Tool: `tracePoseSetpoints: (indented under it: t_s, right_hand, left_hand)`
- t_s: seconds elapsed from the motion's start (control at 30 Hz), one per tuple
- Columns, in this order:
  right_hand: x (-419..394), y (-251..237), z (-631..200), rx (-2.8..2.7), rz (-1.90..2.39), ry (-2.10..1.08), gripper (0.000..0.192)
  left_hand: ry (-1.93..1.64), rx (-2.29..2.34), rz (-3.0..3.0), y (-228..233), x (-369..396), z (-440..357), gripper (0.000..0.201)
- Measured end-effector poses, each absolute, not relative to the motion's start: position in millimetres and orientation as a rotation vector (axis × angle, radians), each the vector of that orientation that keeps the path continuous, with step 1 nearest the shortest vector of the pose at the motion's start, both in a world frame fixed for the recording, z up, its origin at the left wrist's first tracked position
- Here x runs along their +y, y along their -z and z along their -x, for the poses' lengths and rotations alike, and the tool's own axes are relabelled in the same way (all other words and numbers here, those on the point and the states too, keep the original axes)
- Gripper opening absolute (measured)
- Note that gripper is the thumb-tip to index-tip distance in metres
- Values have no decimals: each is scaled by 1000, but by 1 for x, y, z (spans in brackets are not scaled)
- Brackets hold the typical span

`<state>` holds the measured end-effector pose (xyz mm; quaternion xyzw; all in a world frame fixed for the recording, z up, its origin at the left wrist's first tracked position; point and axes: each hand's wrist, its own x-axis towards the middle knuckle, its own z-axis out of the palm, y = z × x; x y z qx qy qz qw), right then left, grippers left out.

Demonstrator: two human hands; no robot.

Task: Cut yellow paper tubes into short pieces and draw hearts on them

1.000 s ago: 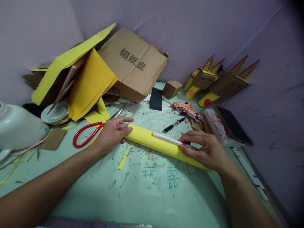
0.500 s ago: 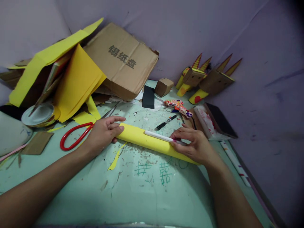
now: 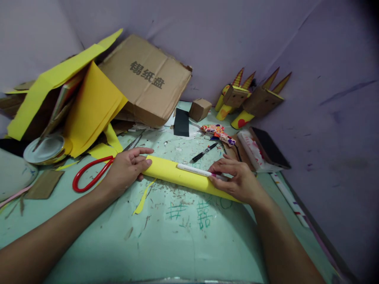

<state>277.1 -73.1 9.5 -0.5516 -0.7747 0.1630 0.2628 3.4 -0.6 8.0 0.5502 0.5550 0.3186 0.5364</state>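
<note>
Little had shifted over the last second: both hands stayed planted on the yellow paper roll (image 3: pixel 180 176), which lay in the same diagonal across the middle of the tabletop (image 3: pixel 177 244), while the view itself drifted slightly.

The left hand (image 3: pixel 126 169) pressed flat on the roll's left end, fingers spread and unclenched, thumb toward the near edge. The right hand (image 3: pixel 237 179) lay over the roll's right end, its fingers closed lightly around a white marker (image 3: pixel 197 171) that rested lengthwise along the top of the roll, its pink tip under the fingers.

Just left of the left hand lay red-handled scissors (image 3: pixel 89 175), and a thin yellow paper strip (image 3: pixel 143 197) curled off the roll toward the near edge. Green scribbles (image 3: pixel 192 211) marked the tabletop below the roll. Beyond the roll sat a black pen (image 3: pixel 204 152), a patterned glue gun (image 3: pixel 217 132), a black block (image 3: pixel 181 122) and a small cardboard cube (image 3: pixel 200 109). Toward the far left corner, yellow sheets (image 3: pixel 89 106) and a printed cardboard sheet (image 3: pixel 148 79) leaned in a heap, with a round tin lid (image 3: pixel 44 149) beside them. At the far right edge stood 2 cardboard figures (image 3: pixel 251 100) with striped cones.
</note>
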Motion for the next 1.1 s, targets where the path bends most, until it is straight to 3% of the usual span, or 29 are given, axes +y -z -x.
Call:
tracePoseSetpoints:
  t_s: [0.43, 0.6, 0.7, 0.83, 1.1]
  right_hand:
    - [-73, -9, -276, -2105, 1498, -398, 10]
    - [-72, -8, -277, -2121, 1484, -365, 13]
    - [-71, -8, -277, -2108, 1488, -385, 12]
    - [-70, -8, -277, -2104, 1480, -393, 10]
    - [-71, -8, -278, -2112, 1492, -394, 5]
  left_hand:
    - [-721, 1355, -1399, -5, -1, -2, 40]
    - [-844, 1645, -2055, -9, -10, -1, 39]
    - [-969, 1366, -2487, -15, -16, -12, 33]
    - [-932, 933, -2624, -22, -21, -50, 26]
    - [-552, 1005, -2521, -20, -24, -105, 23]
